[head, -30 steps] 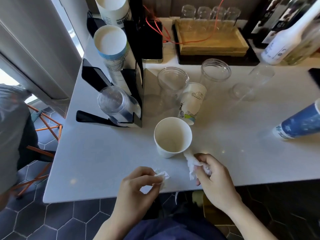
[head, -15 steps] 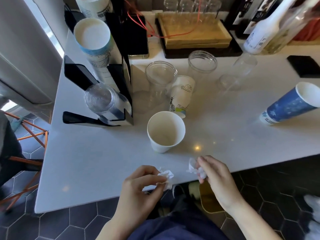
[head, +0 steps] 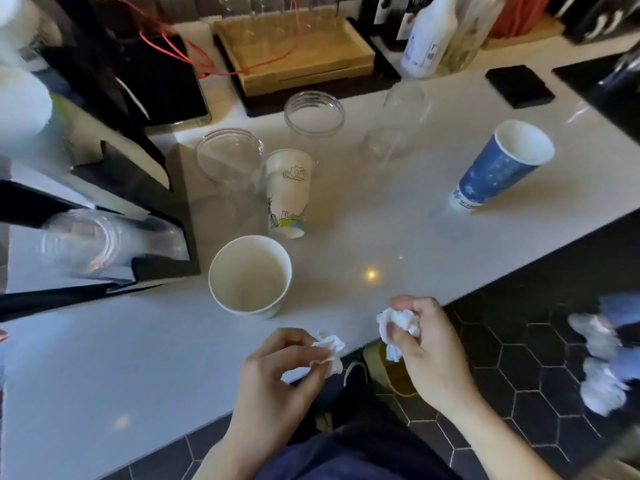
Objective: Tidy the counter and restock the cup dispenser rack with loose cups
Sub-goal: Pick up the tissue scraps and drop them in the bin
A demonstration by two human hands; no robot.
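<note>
My left hand [head: 277, 372] pinches a small crumpled white tissue [head: 330, 348] at the counter's front edge. My right hand [head: 426, 344] grips a second crumpled tissue [head: 394, 323] just past that edge. An upright white paper cup [head: 249, 275] stands in front of both hands. Behind it a printed paper cup [head: 287, 192] stands upside down beside a clear plastic cup [head: 228, 161]. A blue paper cup [head: 498, 168] lies on its side at the right. The black dispenser rack [head: 152, 209] on the left holds a stack of clear cups [head: 86, 244] lying sideways.
Two more clear cups [head: 314, 114] [head: 398, 123] sit further back on the white counter [head: 104, 368]. A wooden tray [head: 298, 60], bottles [head: 426, 36] and a black coaster [head: 519, 86] line the back. Dark hexagon floor tiles lie below the edge.
My right hand has pulled its tissue away from the white cup, back over the counter's edge. The view has swung right and closer. The left hand barely moved.
</note>
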